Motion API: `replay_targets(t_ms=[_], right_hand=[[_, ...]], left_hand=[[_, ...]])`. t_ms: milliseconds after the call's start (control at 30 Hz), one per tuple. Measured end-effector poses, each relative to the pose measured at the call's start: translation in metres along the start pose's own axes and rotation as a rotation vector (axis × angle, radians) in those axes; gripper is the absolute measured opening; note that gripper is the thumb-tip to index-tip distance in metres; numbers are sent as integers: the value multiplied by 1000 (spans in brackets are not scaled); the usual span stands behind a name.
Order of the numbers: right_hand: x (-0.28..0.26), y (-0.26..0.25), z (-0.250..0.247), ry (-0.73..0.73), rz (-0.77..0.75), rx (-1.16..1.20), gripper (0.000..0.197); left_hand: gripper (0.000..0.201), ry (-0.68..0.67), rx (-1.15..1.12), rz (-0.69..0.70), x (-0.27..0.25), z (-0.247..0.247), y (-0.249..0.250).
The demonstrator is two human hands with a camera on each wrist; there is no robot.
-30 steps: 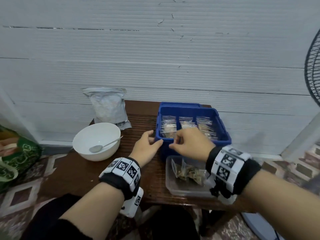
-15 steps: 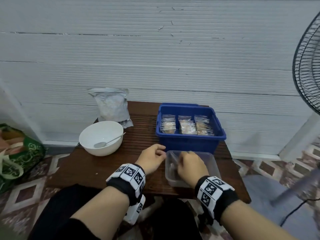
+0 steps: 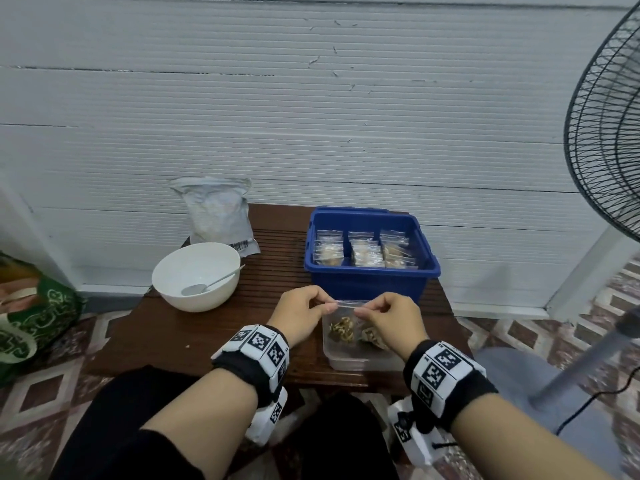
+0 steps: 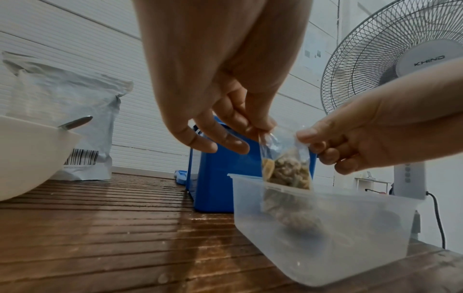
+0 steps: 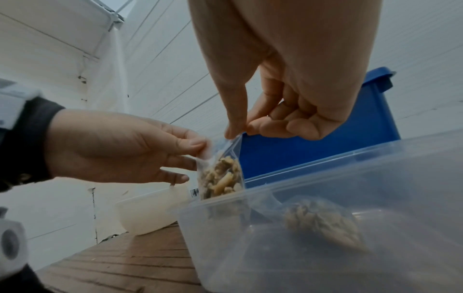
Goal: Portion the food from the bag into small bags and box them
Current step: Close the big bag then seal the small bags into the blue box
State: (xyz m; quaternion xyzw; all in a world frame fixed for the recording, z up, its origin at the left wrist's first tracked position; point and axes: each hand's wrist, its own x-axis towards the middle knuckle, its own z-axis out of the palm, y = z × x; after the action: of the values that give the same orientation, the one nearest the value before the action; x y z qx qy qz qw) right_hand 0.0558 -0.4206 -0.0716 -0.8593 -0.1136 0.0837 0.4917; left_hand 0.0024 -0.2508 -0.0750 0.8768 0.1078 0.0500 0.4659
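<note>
**Sealing a filled pouch over the clear tub**

At the table's 10 o'clock the grey food bag (image 3: 216,211) stood upright against the wall, with the white bowl (image 3: 196,276) and its spoon (image 3: 211,285) just in front of it. The left hand (image 3: 300,313) pinched the left top corner of a small zip bag (image 4: 284,158) of nut mix between thumb and forefinger, its other fingers loosely spread. The right hand (image 3: 393,320) pinched the opposite corner, the rest of its fingers curled in. The pouch hung upright between them, its lower half dipping inside the clear plastic tub (image 3: 360,362) at the table's 5 o'clock — a second filled pouch (image 5: 323,222) lay on the tub floor. Whether the zip strip was already closed could not be told.

Judged from this, the step was sealing. To do it well, the strip should be held taut and level, the food kept settled below it, and thumb and finger run along its full length so no gap remains — trapped air pressed out first. Then it belongs in the blue bin (image 3: 372,282) at 1 o'clock, where three rows of filled pouches (image 3: 363,252) already stood.

The surface was a dark slatted wooden table (image 3: 194,337) against a white ribbed wall (image 3: 311,133). A green patterned bag (image 3: 38,317) sat on the tiled floor at 9 o'clock, a standing fan (image 3: 609,133) at 3 o'clock.
</note>
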Motion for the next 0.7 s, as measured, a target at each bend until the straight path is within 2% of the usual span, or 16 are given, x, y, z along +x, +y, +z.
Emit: replay_targets(t_ms=[167, 367, 533, 700], right_hand=[[0, -1, 1, -15, -50, -52, 18], [3, -2, -2, -108, -122, -101, 9], [6, 0, -2, -95, -192, -145, 11], [4, -2, -4, -144, -221, -127, 9]], left_hand=[[7, -21, 48, 18, 0, -2, 3], [4, -56, 18, 65, -1, -3, 6], [5, -6, -15, 41, -1, 2, 6], [11, -11, 18, 43, 0, 0, 8]])
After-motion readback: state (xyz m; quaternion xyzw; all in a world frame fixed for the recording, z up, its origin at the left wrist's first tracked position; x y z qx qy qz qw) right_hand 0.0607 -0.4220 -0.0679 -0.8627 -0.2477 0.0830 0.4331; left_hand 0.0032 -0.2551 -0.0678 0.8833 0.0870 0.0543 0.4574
